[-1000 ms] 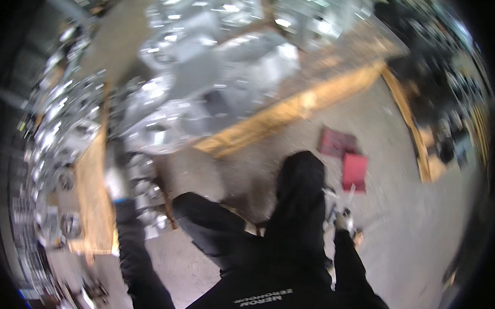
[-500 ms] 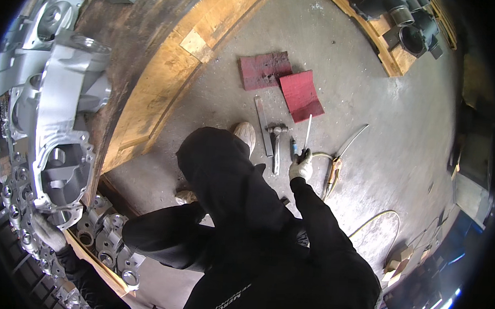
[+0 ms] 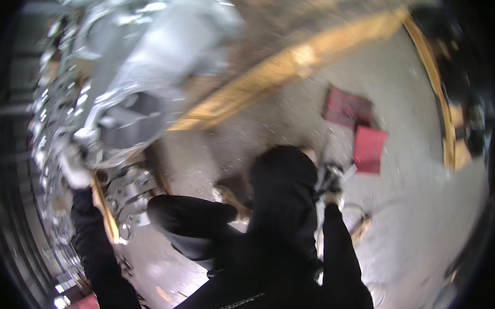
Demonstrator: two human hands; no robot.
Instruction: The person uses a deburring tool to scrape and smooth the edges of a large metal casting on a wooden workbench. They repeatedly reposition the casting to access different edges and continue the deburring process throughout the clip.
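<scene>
Left hand (image 3: 76, 168), gloved, sits at the near-left corner of the big silver casting (image 3: 163, 49). Blur hides whether those fingers are spread or pressed together, and whether they touch the metal; can't tell. Casting body runs up and right from the fingertips, its dark opening (image 3: 132, 115) just right of them. Smaller castings (image 3: 131, 187) lie right of and a bit below the left fingers, near a yellowish wooden edge (image 3: 110, 217).

Right hand (image 3: 333, 198), gloved too, is well apart from the casting. Fingers curled on the lower end of a pale strip (image 3: 349, 172), which juts up-right from them; exact pinch is smeared. Dark tools (image 3: 329, 175) show just above those fingers, kinds unclear. Bright red sheet (image 3: 370, 150) lies beyond the strip's tip, darker red sheet (image 3: 348, 108) past it, farther from the fingers. Tan-handled tool (image 3: 361, 227) on the floor, just below-right of the right hand.
</scene>
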